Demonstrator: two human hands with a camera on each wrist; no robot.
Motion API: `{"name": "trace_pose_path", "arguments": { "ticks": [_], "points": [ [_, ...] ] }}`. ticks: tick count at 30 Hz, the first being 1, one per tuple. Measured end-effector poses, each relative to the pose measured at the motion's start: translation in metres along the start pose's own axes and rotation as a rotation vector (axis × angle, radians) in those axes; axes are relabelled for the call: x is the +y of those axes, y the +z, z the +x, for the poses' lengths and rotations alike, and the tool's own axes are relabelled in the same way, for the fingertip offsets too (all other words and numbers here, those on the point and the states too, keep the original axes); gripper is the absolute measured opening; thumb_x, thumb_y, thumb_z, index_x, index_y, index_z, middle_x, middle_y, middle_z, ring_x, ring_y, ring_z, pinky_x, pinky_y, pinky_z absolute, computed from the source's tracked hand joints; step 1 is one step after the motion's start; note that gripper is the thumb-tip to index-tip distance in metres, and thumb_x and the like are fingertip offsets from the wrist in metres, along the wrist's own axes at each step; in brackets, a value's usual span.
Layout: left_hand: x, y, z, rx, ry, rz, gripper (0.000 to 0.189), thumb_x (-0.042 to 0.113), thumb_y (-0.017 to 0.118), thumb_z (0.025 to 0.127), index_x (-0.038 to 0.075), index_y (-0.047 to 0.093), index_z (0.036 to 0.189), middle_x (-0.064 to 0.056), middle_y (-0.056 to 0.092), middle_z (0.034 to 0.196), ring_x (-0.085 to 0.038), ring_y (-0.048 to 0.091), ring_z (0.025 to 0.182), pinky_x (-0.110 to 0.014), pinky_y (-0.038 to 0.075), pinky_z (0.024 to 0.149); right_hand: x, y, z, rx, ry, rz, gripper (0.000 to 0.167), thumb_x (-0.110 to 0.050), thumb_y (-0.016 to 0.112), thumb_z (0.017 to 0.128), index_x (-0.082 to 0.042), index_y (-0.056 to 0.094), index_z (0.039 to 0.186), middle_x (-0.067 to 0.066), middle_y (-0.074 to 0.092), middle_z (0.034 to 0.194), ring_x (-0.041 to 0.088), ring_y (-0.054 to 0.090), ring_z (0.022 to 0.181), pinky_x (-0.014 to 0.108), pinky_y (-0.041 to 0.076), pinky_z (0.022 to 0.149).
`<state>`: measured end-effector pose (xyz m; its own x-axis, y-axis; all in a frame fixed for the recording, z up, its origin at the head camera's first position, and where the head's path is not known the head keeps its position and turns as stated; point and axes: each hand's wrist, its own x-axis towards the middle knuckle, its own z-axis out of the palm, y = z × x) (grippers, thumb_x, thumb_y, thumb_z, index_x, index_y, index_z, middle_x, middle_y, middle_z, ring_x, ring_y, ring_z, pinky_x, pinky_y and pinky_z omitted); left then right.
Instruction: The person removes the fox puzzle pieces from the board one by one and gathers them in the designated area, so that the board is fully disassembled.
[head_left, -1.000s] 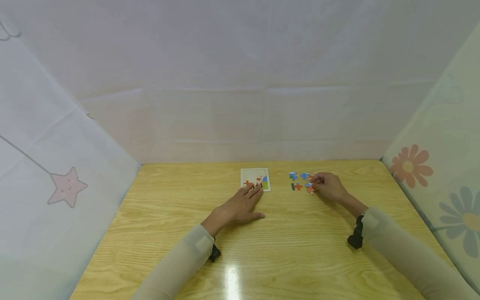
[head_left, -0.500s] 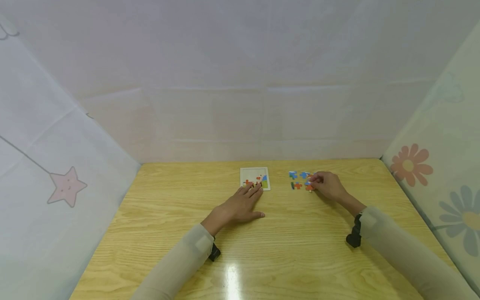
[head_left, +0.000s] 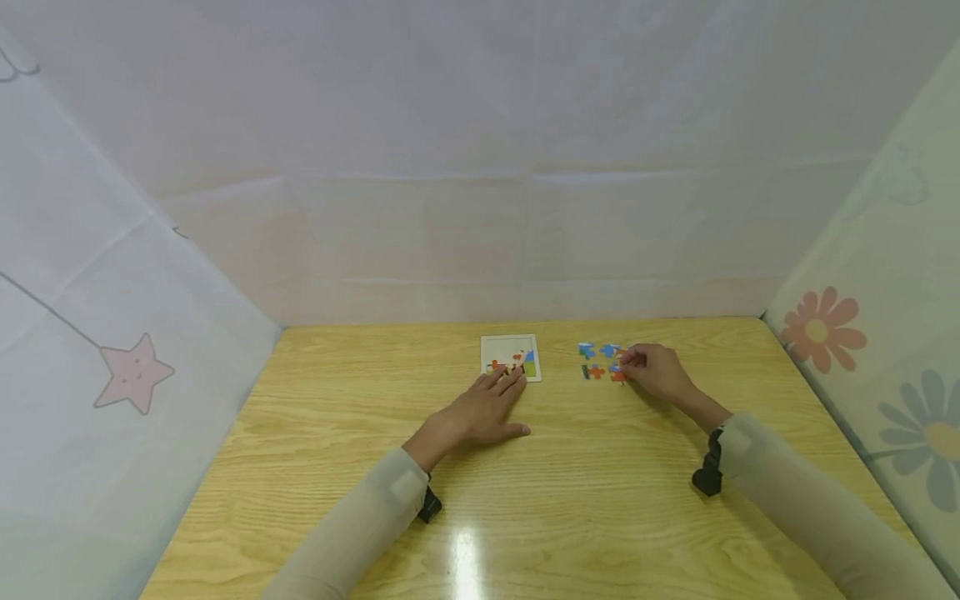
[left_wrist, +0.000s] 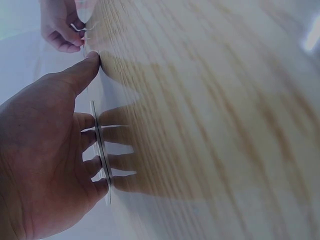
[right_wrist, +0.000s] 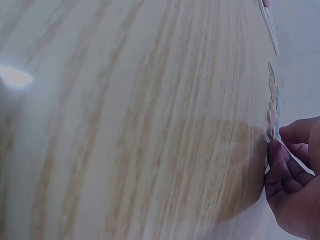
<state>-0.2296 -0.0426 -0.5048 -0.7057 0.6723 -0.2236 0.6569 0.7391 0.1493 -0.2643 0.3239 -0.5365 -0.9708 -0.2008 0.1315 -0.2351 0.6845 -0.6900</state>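
Observation:
My left hand [head_left: 483, 410] lies with straight, spread fingers over the near edge of a small white puzzle tray [head_left: 537, 358], partly covering the picture pieces fitted in its lower part. In the left wrist view the fingertips rest on the tray's thin edge [left_wrist: 100, 145]. To the right, my right hand [head_left: 658, 373] pinches a red and blue puzzle piece [head_left: 617, 374] between thumb and fingers, low over the table; the fingers hide part of it. Beside it lie several loose pieces, among them a blue one [head_left: 586, 351] and a red one [head_left: 595, 372].
The wooden table [head_left: 570, 500] ends at a pale cloth wall [head_left: 420, 250] just behind the tray and pieces. Patterned side cloths with a pink star [head_left: 135, 373] and flowers [head_left: 823, 330] stand left and right. Dark camera mounts sit at both wrists.
The puzzle piece at my right fingertips has turned and shifted slightly left toward the other loose pieces. My left hand stays in place on the tray.

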Motion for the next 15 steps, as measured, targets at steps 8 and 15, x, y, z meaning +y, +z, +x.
{"name": "trace_pose_path", "arguments": {
  "ticks": [8, 15],
  "points": [
    [0.0, 0.002, 0.001, -0.002, -0.002, -0.012, 0.09, 0.061, 0.051, 0.107, 0.006, 0.018, 0.17, -0.012, 0.01, 0.178, -0.038, 0.009, 0.164, -0.057, 0.017, 0.13, -0.007, 0.005, 0.004, 0.005, -0.043, -0.009, 0.008, -0.006, 0.074, 0.099, 0.001, 0.076, 0.103, 0.011, 0.076, 0.094, 0.023, 0.072, 0.083, 0.04, 0.062, 0.075],
    [-0.001, 0.001, 0.001, 0.0, 0.0, -0.011, 0.09, 0.061, 0.051, 0.107, 0.006, 0.019, 0.17, -0.012, 0.01, 0.178, -0.038, 0.009, 0.164, -0.057, 0.018, 0.13, -0.027, 0.011, 0.013, -0.053, -0.116, 0.083, 0.012, -0.002, 0.07, 0.101, 0.005, 0.074, 0.109, 0.015, 0.075, 0.095, 0.024, 0.071, 0.08, 0.029, 0.059, 0.064]
  ]
}}
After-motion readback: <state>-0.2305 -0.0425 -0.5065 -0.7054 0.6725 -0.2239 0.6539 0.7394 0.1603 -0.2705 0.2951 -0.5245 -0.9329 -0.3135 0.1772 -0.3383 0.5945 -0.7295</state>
